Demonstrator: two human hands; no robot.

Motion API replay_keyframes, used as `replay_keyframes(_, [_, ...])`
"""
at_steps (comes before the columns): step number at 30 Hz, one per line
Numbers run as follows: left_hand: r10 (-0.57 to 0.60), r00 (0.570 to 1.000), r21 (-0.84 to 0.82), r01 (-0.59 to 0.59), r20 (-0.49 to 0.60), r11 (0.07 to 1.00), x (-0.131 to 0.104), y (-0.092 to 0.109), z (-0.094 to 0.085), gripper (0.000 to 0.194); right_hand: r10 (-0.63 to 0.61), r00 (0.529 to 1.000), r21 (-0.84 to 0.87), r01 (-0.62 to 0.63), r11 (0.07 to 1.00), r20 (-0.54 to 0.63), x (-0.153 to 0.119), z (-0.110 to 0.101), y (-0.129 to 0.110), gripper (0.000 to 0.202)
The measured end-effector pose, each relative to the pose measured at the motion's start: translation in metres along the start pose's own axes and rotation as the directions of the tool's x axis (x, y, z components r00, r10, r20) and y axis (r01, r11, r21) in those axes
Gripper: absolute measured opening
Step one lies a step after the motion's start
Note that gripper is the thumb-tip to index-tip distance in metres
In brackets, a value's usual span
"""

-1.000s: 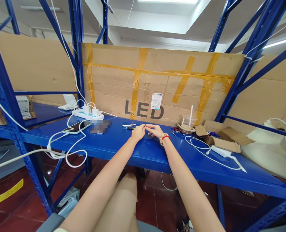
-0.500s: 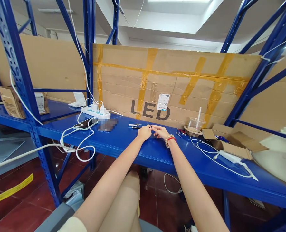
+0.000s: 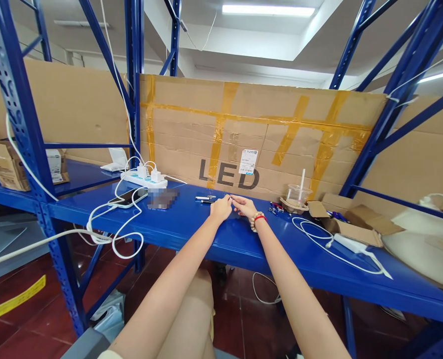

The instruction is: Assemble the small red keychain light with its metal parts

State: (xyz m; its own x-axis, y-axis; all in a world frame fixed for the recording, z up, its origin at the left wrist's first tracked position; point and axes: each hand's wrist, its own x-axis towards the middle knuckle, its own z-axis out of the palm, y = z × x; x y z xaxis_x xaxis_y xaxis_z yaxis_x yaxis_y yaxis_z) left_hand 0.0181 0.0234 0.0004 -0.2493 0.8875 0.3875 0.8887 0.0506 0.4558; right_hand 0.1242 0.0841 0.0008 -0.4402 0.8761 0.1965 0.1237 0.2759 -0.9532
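Observation:
My left hand (image 3: 220, 208) and my right hand (image 3: 244, 206) meet at the fingertips over the blue shelf table (image 3: 191, 224). Both have their fingers closed around something too small to make out between them. A bead bracelet and a red band (image 3: 259, 217) circle my right wrist. Beside my left hand, on the table, lie a silver pen (image 3: 203, 198) and a dark pen (image 3: 207, 202).
At the left are a white power strip (image 3: 130, 176), looped white cables and a phone (image 3: 128, 197). Right of my hands stand a plastic cup (image 3: 298, 194), an open carton (image 3: 357, 230) and a white adapter (image 3: 349, 244). Cardboard (image 3: 184, 129) backs the table.
The camera view has tilted up and shifted slightly right. My hands remain together at the same place over the table, with little finger movement.

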Motion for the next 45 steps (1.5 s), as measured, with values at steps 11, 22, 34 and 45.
replay_keyframes(11, [0.004,0.999,-0.015,-0.004,0.036,1.000,0.003,-0.001,0.002,0.030,0.033,0.999,0.058,-0.031,0.998,-0.031,0.002,0.001,0.003,0.032])
replay_keyframes(22, [0.118,0.993,-0.180,-0.115,0.004,0.977,0.000,-0.002,0.001,0.032,0.021,0.998,0.256,-0.034,0.966,0.052,0.000,-0.007,-0.001,0.024])
replay_keyframes(34, [0.138,0.990,-0.196,-0.143,-0.040,0.970,0.000,-0.001,0.003,0.031,0.061,0.993,0.364,-0.095,0.927,0.103,0.001,-0.005,-0.004,0.025])
replay_keyframes(45, [0.147,0.988,-0.075,-0.143,0.050,0.987,-0.002,0.001,0.004,0.033,0.127,0.992,0.297,-0.118,0.948,-0.008,0.004,-0.006,0.003,0.022])
